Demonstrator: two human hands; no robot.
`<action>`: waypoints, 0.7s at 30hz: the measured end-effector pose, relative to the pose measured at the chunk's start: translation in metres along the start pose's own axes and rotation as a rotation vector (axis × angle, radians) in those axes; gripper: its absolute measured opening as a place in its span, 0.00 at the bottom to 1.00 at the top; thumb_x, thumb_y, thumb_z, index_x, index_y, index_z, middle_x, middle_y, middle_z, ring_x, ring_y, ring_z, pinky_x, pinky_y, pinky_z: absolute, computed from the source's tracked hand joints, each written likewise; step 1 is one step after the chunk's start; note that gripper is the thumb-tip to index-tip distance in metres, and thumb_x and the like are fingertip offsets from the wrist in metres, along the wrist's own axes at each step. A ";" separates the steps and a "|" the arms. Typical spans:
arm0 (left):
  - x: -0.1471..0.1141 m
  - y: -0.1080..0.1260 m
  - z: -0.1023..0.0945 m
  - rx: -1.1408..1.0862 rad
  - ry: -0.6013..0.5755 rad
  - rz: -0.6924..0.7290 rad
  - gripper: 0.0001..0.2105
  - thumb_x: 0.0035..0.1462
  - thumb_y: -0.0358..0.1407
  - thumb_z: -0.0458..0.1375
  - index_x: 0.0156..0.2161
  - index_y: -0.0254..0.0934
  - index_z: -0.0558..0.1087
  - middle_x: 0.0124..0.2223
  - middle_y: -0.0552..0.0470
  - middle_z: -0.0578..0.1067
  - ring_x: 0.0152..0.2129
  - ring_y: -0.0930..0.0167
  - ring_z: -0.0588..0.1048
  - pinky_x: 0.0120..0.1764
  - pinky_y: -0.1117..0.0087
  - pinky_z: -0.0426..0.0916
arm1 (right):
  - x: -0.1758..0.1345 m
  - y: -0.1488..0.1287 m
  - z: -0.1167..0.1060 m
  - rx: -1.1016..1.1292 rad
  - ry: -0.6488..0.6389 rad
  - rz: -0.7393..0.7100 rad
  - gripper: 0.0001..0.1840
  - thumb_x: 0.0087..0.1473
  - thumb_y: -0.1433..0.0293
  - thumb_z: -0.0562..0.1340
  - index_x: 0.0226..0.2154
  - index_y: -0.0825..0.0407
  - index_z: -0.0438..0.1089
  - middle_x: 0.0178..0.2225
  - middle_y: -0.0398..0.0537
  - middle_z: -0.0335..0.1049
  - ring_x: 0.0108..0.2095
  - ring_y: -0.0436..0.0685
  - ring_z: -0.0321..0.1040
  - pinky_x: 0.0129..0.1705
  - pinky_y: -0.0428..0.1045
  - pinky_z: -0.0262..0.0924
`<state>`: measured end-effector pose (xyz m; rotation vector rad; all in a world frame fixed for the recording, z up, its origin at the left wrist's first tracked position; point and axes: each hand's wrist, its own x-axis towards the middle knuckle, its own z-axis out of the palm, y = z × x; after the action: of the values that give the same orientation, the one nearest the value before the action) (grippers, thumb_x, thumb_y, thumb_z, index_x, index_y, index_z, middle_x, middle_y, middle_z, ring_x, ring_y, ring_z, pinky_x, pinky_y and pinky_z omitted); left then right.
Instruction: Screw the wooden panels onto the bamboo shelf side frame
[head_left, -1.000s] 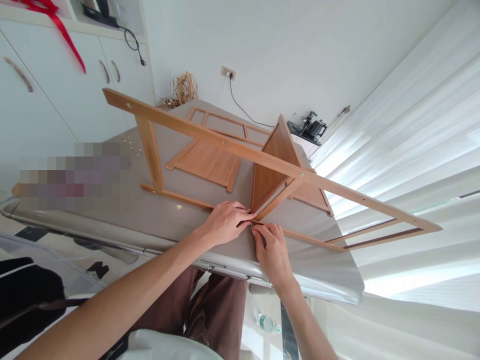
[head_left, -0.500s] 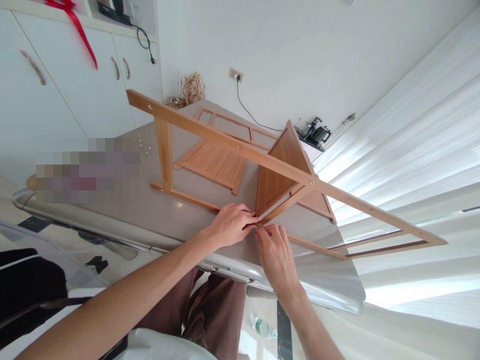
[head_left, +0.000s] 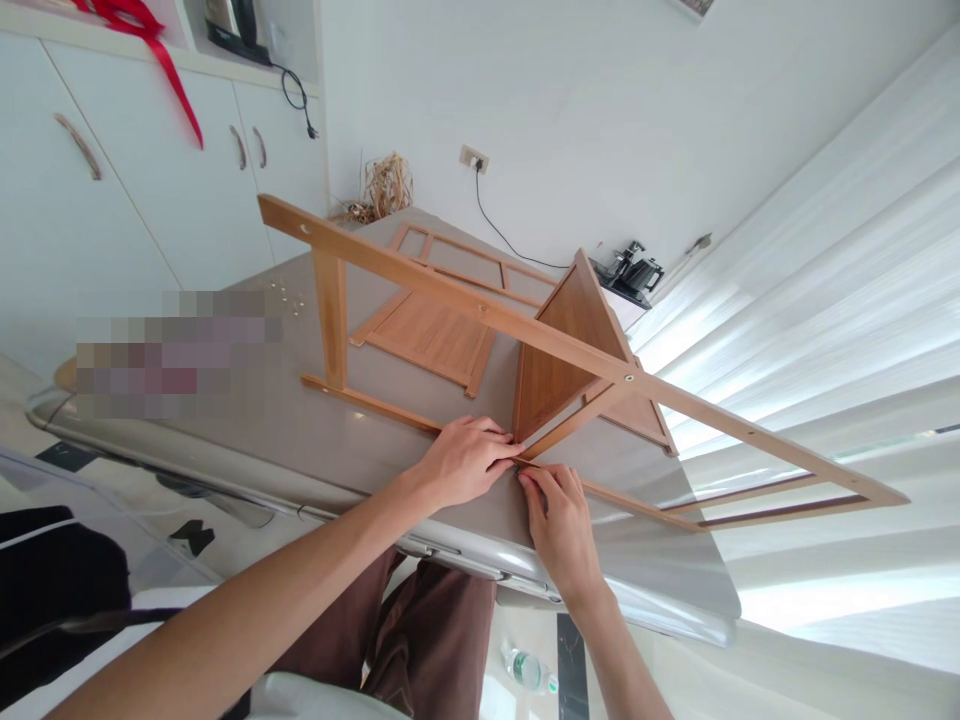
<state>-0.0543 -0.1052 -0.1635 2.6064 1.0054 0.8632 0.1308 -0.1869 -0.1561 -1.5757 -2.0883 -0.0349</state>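
A partly assembled wooden frame [head_left: 555, 345] stands on edge on the grey table, with a slatted wooden panel [head_left: 551, 375] slanting up inside it. My left hand [head_left: 469, 460] grips the lower rail of the frame where the panel and a crosspiece meet it. Just right of it, my right hand [head_left: 559, 505] has thumb and fingertips pinched together at the near side of that joint. Whatever is between those fingertips is too small or hidden to make out. Behind the frame, another wooden panel [head_left: 431, 335] lies flat on the tabletop.
The grey table [head_left: 255, 420] has a rounded metal edge towards me. Small loose pieces [head_left: 289, 295] lie near its left side, beside a blurred-out patch. White cabinets [head_left: 142, 190] stand at the left; curtains [head_left: 840, 330] hang at the right. A plastic bottle [head_left: 529, 670] lies on the floor.
The whole view has shifted slightly, with the scene sitting a little lower. My right hand has drawn slightly away from my left fingertips, still pinched; the left keeps its hold.
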 end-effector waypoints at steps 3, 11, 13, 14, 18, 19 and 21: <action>0.000 -0.001 0.001 -0.004 -0.002 -0.002 0.13 0.66 0.37 0.57 0.53 0.46 0.76 0.51 0.55 0.81 0.49 0.68 0.76 0.48 0.61 0.69 | -0.003 -0.002 0.001 0.022 -0.003 -0.015 0.08 0.67 0.72 0.55 0.41 0.51 0.71 0.38 0.49 0.65 0.39 0.55 0.61 0.44 0.52 0.61; 0.000 0.000 -0.002 0.000 -0.002 -0.002 0.13 0.66 0.36 0.57 0.53 0.46 0.76 0.51 0.55 0.81 0.49 0.68 0.76 0.47 0.62 0.70 | -0.003 -0.002 0.004 0.077 0.022 -0.046 0.08 0.67 0.73 0.55 0.42 0.51 0.70 0.39 0.49 0.64 0.39 0.55 0.60 0.44 0.53 0.62; 0.001 0.001 -0.002 0.002 0.002 0.002 0.13 0.66 0.35 0.57 0.53 0.46 0.76 0.51 0.56 0.81 0.49 0.68 0.76 0.47 0.62 0.70 | -0.002 -0.001 0.005 0.088 0.022 -0.041 0.08 0.67 0.73 0.55 0.43 0.50 0.70 0.39 0.49 0.64 0.39 0.55 0.60 0.45 0.54 0.63; 0.001 0.002 -0.003 0.002 0.004 0.005 0.13 0.66 0.35 0.57 0.53 0.46 0.76 0.51 0.56 0.81 0.49 0.68 0.76 0.47 0.62 0.70 | -0.001 0.000 0.004 0.092 0.024 -0.040 0.08 0.67 0.73 0.55 0.43 0.50 0.70 0.39 0.49 0.64 0.39 0.55 0.60 0.45 0.54 0.63; 0.001 0.002 -0.002 0.001 0.007 0.007 0.12 0.65 0.35 0.58 0.53 0.46 0.76 0.50 0.55 0.81 0.48 0.68 0.76 0.47 0.62 0.70 | -0.002 0.000 0.004 0.102 0.030 -0.047 0.08 0.67 0.73 0.55 0.43 0.50 0.69 0.39 0.49 0.64 0.39 0.55 0.60 0.44 0.53 0.63; 0.001 0.002 -0.002 0.000 0.007 0.007 0.13 0.65 0.35 0.58 0.53 0.46 0.76 0.50 0.55 0.81 0.48 0.68 0.76 0.47 0.62 0.70 | -0.002 0.000 0.004 0.102 0.034 -0.047 0.08 0.67 0.73 0.56 0.43 0.50 0.70 0.39 0.49 0.64 0.39 0.55 0.60 0.44 0.53 0.63; 0.001 0.002 -0.002 -0.002 0.006 0.004 0.13 0.65 0.35 0.58 0.53 0.46 0.76 0.50 0.55 0.81 0.48 0.68 0.76 0.47 0.62 0.70 | -0.003 0.000 0.004 0.096 0.038 -0.042 0.08 0.67 0.73 0.56 0.43 0.50 0.70 0.39 0.49 0.65 0.39 0.55 0.61 0.44 0.54 0.64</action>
<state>-0.0539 -0.1061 -0.1608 2.6057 1.0010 0.8736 0.1294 -0.1885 -0.1610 -1.4634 -2.0625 0.0194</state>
